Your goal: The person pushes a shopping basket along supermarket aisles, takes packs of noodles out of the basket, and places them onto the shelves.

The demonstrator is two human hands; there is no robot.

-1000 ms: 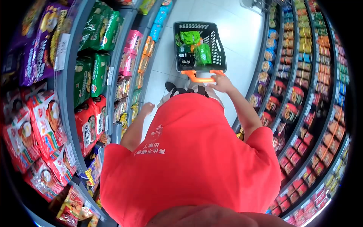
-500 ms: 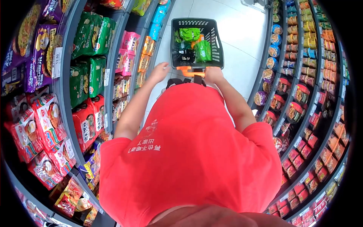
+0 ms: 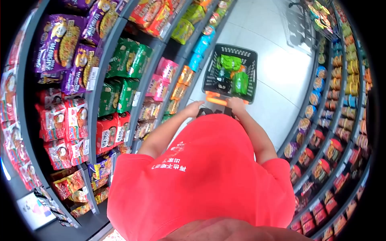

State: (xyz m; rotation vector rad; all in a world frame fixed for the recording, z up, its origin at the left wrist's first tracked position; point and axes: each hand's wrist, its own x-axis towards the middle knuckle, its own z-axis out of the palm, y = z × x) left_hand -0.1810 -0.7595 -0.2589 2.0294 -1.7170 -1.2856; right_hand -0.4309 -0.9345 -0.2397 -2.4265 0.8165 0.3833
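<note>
A dark perforated shopping basket (image 3: 252, 90) stands ahead of me with its near end close to my waist. Green packages (image 3: 241, 83) lie inside it, along with dark packs (image 3: 223, 85) and something orange partly covered. My right hand (image 3: 236, 105) is closed around the orange handle (image 3: 217, 99) at the basket's near edge. My left hand (image 3: 194, 108) is left of the handle and apart from it, its fingers stretched toward it and holding nothing that I can see.
Shelves on the left hold purple noodle packs (image 3: 60, 44), green packs (image 3: 128, 58) and red-and-white packs (image 3: 76, 116). Cup and bowl noodles (image 3: 315, 97) line the right shelves. Pale floor tiles (image 3: 273, 72) run ahead. A wire cart or rack (image 3: 321, 18) shows at the far right.
My view has turned, so the basket and both hands appear lower and farther right. More of the left shelves shows. My left hand has come nearer the handle; my right hand still grips it.
</note>
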